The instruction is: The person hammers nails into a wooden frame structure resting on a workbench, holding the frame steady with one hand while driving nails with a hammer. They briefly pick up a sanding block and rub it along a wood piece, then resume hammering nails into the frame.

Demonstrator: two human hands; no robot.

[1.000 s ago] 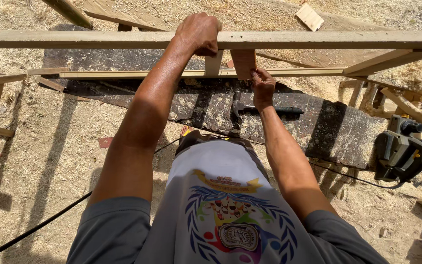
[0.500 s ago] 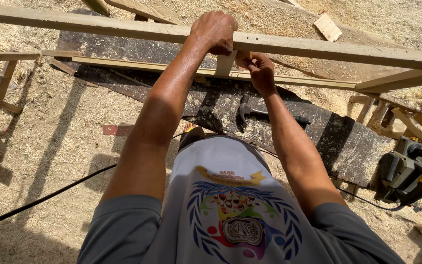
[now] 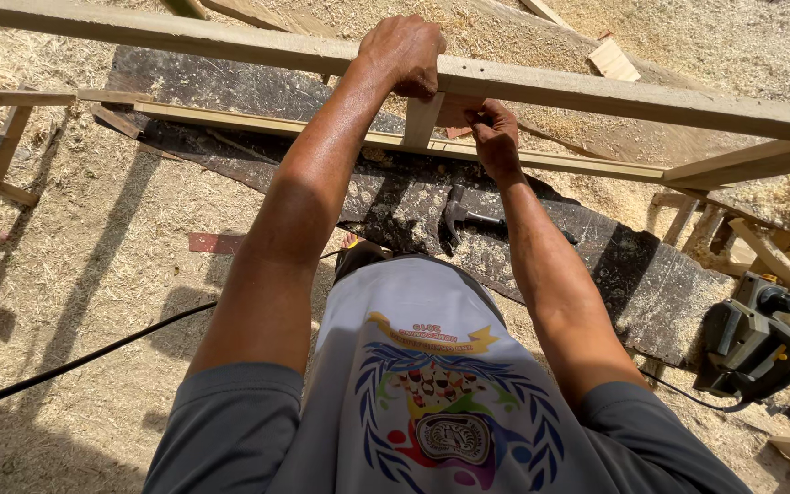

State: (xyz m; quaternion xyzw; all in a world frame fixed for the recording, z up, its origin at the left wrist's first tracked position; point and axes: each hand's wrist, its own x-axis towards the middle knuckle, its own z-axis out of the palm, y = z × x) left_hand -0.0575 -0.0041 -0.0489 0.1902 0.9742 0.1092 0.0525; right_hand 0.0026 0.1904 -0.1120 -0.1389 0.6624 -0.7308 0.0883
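Here my left hand [image 3: 404,53] clamps the long top rail [image 3: 596,91] at twelve o'clock; my right hand [image 3: 494,137] seemingly pinches the short upright [image 3: 422,121] beneath. I'd keep the upright square and flush.

Passage is barred across the upper frame by a long wooden rail [image 3: 596,91] and a short upright [image 3: 422,121]. Open gaps remain beneath it; a planer [image 3: 753,340] blocks the lower right.

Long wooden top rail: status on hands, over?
Left hand grips long wooden top rail. Right hand pinches short wooden upright beneath. Nothing in the way.
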